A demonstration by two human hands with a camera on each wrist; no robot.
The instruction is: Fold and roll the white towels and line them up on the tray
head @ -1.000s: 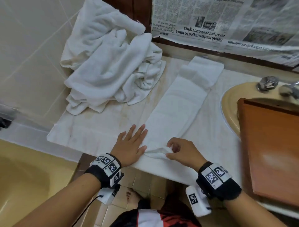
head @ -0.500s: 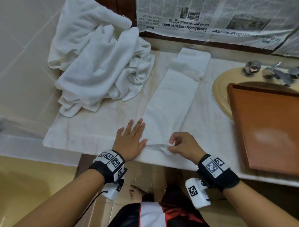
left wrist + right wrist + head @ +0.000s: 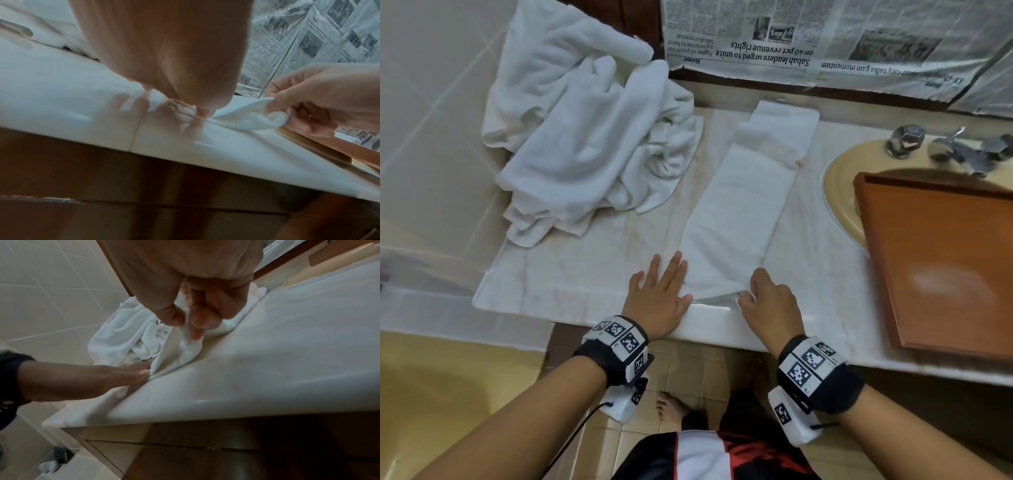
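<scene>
A: Item 1, folded towel (image 3: 739,212). Location?

B: Flat on the table (image 3: 571,274), a long strip. Long axis runs from the near edge at 6 o'clock away toward 12 to 1 o'clock, far end close under the newspaper (image 3: 825,34). Tray (image 3: 945,267) at 3 o'clock, bare, resting over the sink (image 3: 839,192).

A: Item 2, right hand (image 3: 767,301). Grip?

B: Thumb and fingers pinch the near end of the strip, lifted slightly off the table. The rest of the towel lies directly ahead of it, at 12 o'clock.

A: Item 3, left hand (image 3: 657,294)?

B: Fingers spread flat, palm down, pressing the near left corner. Wrist low, forearm coming in from 7 o'clock.

A: Nearer hand for the roll?

B: Both sit at the near end; judged, the roll would run away along the long axis.

A: Item 4?

B: Towel pile (image 3: 585,137), unfolded, at 10 o'clock.
</scene>
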